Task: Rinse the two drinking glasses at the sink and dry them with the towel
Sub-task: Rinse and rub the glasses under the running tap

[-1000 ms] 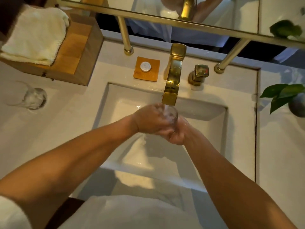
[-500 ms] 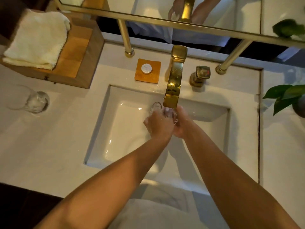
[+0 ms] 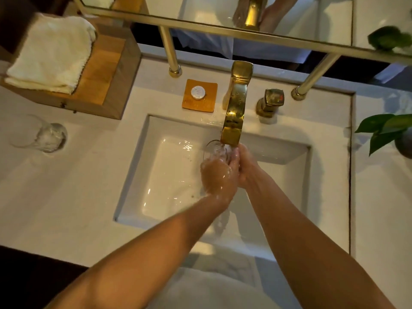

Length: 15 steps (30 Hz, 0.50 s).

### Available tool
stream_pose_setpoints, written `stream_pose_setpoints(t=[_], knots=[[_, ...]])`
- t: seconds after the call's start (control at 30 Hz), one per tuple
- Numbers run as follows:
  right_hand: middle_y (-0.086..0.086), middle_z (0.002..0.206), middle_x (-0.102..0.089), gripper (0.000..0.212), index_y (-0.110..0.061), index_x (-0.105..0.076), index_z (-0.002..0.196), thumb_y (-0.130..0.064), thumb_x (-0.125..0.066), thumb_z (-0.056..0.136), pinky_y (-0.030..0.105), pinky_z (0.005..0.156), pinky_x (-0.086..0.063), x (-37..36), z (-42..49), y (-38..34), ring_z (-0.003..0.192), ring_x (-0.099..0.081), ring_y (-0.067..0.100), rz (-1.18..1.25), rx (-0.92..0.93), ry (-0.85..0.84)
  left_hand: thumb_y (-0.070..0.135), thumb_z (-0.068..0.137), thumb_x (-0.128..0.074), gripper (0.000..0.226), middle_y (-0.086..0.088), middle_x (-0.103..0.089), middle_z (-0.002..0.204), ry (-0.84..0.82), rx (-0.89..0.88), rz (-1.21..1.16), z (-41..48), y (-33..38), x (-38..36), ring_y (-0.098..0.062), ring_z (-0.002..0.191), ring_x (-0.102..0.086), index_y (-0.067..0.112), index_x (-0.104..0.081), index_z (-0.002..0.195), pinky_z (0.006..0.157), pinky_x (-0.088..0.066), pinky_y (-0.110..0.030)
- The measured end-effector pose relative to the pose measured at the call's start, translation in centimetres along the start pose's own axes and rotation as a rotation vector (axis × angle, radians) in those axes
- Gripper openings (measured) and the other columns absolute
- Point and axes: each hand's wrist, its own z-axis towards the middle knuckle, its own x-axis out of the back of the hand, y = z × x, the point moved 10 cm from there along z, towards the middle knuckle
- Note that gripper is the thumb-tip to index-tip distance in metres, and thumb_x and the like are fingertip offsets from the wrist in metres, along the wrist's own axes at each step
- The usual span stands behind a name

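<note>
Glass (image 3: pixel 215 150) under gold faucet (image 3: pixel 234 112), clasped between both hands (image 3: pixel 227 170)

You can't see most of the glass (image 3: pixel 215 150) at center frame: your left hand (image 3: pixel 217 175) covers it. The plant (image 3: pixel 383 132) is cut off at the right edge, and the mirror (image 3: pixel 289 16) at the top.

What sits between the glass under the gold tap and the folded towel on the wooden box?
Nothing visible blocks that path. The clear drinking glass, held by both hands under the gold faucet, has bare white countertop between it and the cream folded towel; the second clear glass lies further left, off that line.
</note>
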Motion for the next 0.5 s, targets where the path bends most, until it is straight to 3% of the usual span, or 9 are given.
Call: stream_pose_setpoints(t=[0.03, 0.1, 0.17, 0.2, 0.27, 0.33, 0.4, 0.43, 0.5], knots=[[0.004, 0.069, -0.067, 0.042, -0.012, -0.072, 0.072, -0.036, -0.052, 0.099, 0.026, 0.059, -0.052, -0.1, 0.0, 0.4, 0.062, -0.064, 0.015, 0.048, -0.010, -0.034, 0.043, 0.099, -0.050, 0.042, -0.007, -0.072, 0.084, 0.036, -0.066, 0.121, 0.1, 0.5, 0.5, -0.026, 0.076, -0.068, 0.012, -0.073, 0.083, 0.076, -0.058, -0.043], [0.008, 0.081, -0.069, 0.035, -0.008, -0.072, 0.087, -0.036, -0.053, 0.098, 0.032, 0.064, -0.059, 0.1, -0.7, 1.0, 0.072, -0.068, 0.020, 0.023, -0.050, -0.067, 0.039, 0.101, -0.050, 0.040, -0.007, -0.073, 0.084, 0.025, -0.684, 0.445, -0.7, 3.0, -0.2, -0.027, 0.080, -0.068, 0.013, -0.073, 0.080, 0.084, -0.054, -0.043], [0.013, 0.087, -0.069, 0.042, -0.005, -0.073, 0.095, -0.040, -0.051, 0.098, 0.043, 0.069, -0.062, 0.7, -1.1, 1.6, 0.079, -0.069, 0.026, -0.142, -0.111, -0.066, 0.036, 0.103, -0.050, 0.037, -0.007, -0.073, 0.090, -0.236, -1.243, 0.488, -2.0, 2.4, -1.0, -0.027, 0.089, -0.068, 0.014, -0.073, 0.084, 0.090, -0.053, -0.048], [0.013, 0.087, -0.070, 0.044, -0.005, -0.074, 0.095, -0.043, -0.052, 0.098, 0.045, 0.072, -0.060, 0.8, -1.3, 1.7, 0.078, -0.069, 0.027, -0.183, -0.145, -0.051, 0.037, 0.104, -0.049, 0.037, -0.008, -0.073, 0.093, -0.374, -1.318, 0.489, -1.8, 1.5, -1.3, -0.028, 0.091, -0.067, 0.012, -0.072, 0.088, 0.085, -0.055, -0.049], [0.010, 0.081, -0.069, 0.047, -0.007, -0.074, 0.089, -0.050, -0.054, 0.096, 0.036, 0.060, -0.059, 1.5, -1.0, 1.3, 0.069, -0.068, 0.022, -0.176, -0.164, 0.035, 0.043, 0.105, -0.043, 0.044, -0.009, -0.072, 0.094, -0.412, -1.068, 0.461, 0.0, 1.4, -1.7, -0.026, 0.085, -0.066, 0.011, -0.072, 0.095, 0.076, -0.056, -0.046], [0.005, 0.077, -0.065, 0.047, -0.011, -0.072, 0.082, -0.054, -0.057, 0.092, 0.030, 0.053, -0.055, 1.0, -0.6, 0.5, 0.066, -0.062, 0.016, -0.170, -0.147, 0.054, 0.049, 0.103, -0.041, 0.047, -0.004, -0.070, 0.086, -0.163, -0.427, 0.214, 2.0, 1.6, 0.5, -0.019, 0.078, -0.062, 0.014, -0.072, 0.094, 0.070, -0.053, -0.040], [0.005, 0.078, -0.060, 0.042, -0.014, -0.071, 0.078, -0.054, -0.064, 0.085, 0.031, 0.063, -0.050, 0.6, 0.0, -0.1, 0.070, -0.059, 0.017, -0.179, -0.073, 0.085, 0.041, 0.103, -0.047, 0.036, 0.002, -0.064, 0.081, -0.008, 0.320, -0.197, 1.0, -2.1, 1.0, -0.018, 0.080, -0.063, 0.012, -0.066, 0.094, 0.064, -0.047, -0.030], [0.005, 0.079, -0.059, 0.040, -0.014, -0.070, 0.078, -0.054, -0.066, 0.082, 0.033, 0.068, -0.047, 0.5, 0.4, 0.0, 0.070, -0.058, 0.017, -0.190, -0.045, 0.077, 0.039, 0.103, -0.048, 0.031, 0.002, -0.063, 0.083, 0.025, 0.499, -0.269, 0.0, -2.8, 0.7, -0.019, 0.082, -0.064, 0.012, -0.063, 0.095, 0.067, -0.044, -0.029], [0.005, 0.085, -0.063, 0.039, -0.014, -0.071, 0.086, -0.052, -0.066, 0.084, 0.033, 0.078, -0.049, 0.9, 0.3, 0.7, 0.075, -0.061, 0.019, -0.108, -0.061, 0.068, 0.042, 0.103, -0.045, 0.039, -0.002, -0.070, 0.087, 0.011, 0.224, -0.006, 1.0, -1.4, 1.3, -0.024, 0.087, -0.067, 0.013, -0.069, 0.091, 0.080, -0.048, -0.035]])
